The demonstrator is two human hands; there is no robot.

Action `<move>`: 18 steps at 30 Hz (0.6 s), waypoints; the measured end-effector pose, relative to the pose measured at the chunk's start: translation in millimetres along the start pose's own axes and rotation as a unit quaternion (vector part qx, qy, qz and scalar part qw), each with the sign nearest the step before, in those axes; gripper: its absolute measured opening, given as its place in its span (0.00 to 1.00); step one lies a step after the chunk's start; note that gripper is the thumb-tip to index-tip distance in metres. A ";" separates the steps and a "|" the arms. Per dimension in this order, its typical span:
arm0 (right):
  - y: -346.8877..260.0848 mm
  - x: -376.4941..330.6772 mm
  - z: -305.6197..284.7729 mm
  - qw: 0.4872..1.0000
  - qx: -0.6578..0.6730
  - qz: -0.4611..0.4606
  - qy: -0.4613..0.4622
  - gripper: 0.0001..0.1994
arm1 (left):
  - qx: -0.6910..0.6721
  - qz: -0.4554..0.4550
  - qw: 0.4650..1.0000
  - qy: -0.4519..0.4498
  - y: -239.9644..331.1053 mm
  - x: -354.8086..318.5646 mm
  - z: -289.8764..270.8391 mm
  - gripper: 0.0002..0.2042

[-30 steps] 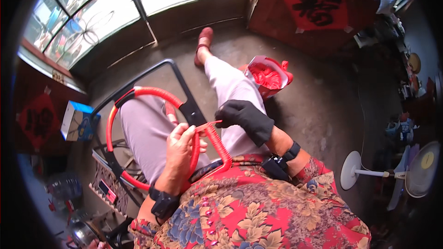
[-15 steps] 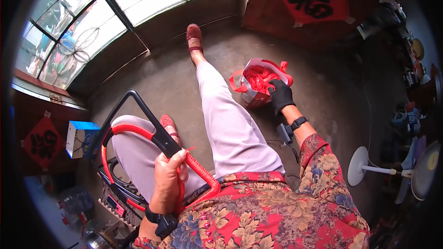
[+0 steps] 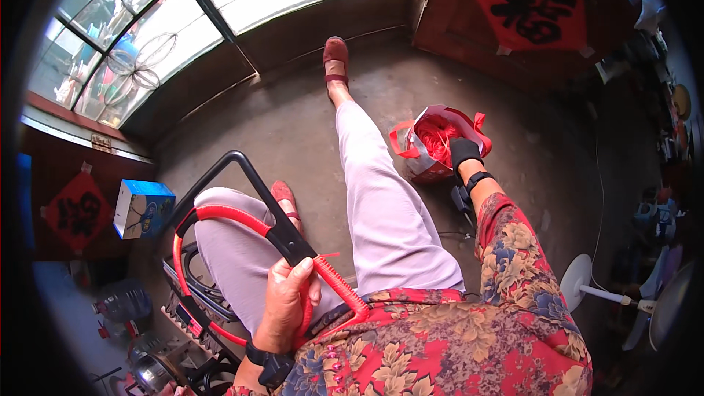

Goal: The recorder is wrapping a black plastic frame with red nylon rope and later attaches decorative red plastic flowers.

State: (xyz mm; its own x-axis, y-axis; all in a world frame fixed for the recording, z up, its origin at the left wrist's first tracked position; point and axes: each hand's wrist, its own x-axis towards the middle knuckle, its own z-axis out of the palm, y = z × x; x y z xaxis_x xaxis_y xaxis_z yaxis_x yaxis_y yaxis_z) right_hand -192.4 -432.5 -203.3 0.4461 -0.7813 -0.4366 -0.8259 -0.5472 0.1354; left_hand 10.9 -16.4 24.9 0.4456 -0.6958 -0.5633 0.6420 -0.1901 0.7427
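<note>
My bare left hand [image 3: 288,299] is closed around a black tubular frame [image 3: 295,244] partly wound with red cord [image 3: 334,279]. The frame leans over my left thigh, and a short cord end sticks out just above my fingers. To the right, a paper gift bag [image 3: 425,169] with red ribbon handles stands on the floor. Bundled red cord [image 3: 436,136] fills its mouth. My right hand [image 3: 466,152], in a black glove, reaches into the bag at its right side. The bag and the glove hide those fingertips.
A blue and white box [image 3: 143,209] stands at the left, with coiled black cable [image 3: 202,279] beside my left leg. A white fan [image 3: 579,282] is at the lower right. Glass doors [image 3: 147,66] and a wooden door with a red paper [image 3: 532,7] bound the far side.
My right hand has gone lower and nearer the bag's right side, its fingers now hidden. The whole view has shifted, while my left hand keeps its hold on the frame.
</note>
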 end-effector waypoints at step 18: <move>28.3 -118.9 -113.6 0.860 0.503 -0.004 0.084 0.20 | 0.141 0.368 0.912 0.118 -17.0 2.8 -2.9 0.05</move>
State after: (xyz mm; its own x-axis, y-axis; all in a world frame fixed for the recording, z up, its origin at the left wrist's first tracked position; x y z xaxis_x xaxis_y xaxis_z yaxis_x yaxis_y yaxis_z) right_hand -229.6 -389.2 -46.5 0.4265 -0.8577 -0.2872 -0.6651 -0.0822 -0.7422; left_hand 3.1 -13.1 9.6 0.8339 -0.5449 0.0875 -0.0555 0.0748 0.9956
